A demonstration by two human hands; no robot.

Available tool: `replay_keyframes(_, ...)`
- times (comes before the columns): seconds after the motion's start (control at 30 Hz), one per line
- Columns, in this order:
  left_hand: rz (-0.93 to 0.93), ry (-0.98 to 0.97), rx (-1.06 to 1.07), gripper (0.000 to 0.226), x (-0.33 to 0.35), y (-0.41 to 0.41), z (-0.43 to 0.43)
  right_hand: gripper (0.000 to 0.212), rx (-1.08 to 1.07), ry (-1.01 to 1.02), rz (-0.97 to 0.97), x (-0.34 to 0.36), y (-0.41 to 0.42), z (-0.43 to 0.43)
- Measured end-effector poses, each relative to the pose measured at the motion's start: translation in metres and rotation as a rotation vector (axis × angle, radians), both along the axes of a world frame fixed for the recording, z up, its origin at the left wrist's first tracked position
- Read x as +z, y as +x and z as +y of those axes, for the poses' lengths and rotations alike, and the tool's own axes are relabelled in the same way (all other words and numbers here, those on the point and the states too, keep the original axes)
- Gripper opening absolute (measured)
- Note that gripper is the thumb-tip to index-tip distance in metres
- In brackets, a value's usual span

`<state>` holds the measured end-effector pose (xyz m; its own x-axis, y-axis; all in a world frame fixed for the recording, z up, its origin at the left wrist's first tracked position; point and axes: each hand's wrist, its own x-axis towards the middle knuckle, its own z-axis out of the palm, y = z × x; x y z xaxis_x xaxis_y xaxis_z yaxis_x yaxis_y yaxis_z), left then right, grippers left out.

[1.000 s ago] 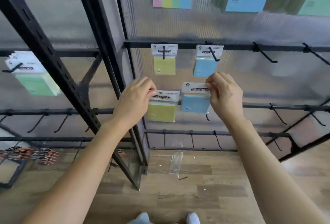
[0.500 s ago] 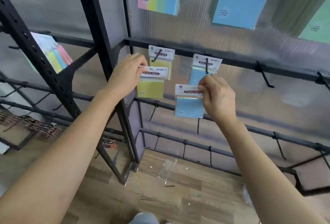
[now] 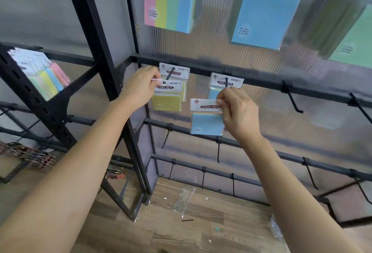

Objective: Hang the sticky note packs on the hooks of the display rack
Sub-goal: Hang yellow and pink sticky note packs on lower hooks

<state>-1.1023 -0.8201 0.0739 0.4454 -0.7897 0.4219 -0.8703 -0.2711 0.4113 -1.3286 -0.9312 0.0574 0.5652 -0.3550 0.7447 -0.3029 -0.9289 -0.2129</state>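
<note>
My left hand (image 3: 141,85) pinches the white header of a yellow sticky note pack (image 3: 168,99) at its upper left corner. The pack hangs to the right of my fingers, just in front of another yellow pack (image 3: 178,69) that is already on the left hook (image 3: 169,75) of the top rail (image 3: 201,69). The header is at the tip of this hook; I cannot tell if the hook passes through it. My right hand (image 3: 239,111) pinches the right end of the header of a blue sticky note pack (image 3: 207,120). This pack lies left of the hand and below the hung blue pack (image 3: 217,80), apart from the second hook (image 3: 226,81).
</note>
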Motion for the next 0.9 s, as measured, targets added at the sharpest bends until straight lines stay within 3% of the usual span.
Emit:
replay_keyframes(0.37, 0.038, 0.056, 0.009, 0.010, -0.008, 0.016, -0.018, 0.019, -0.023, 0.029, -0.013, -0.005, 0.012, -0.006)
replay_keyframes(0.9, 0.066, -0.061, 0.224, 0.014, -0.008, 0.026, -0.073, 0.018, -0.006, -0.024, 0.023, -0.001, 0.011, -0.015)
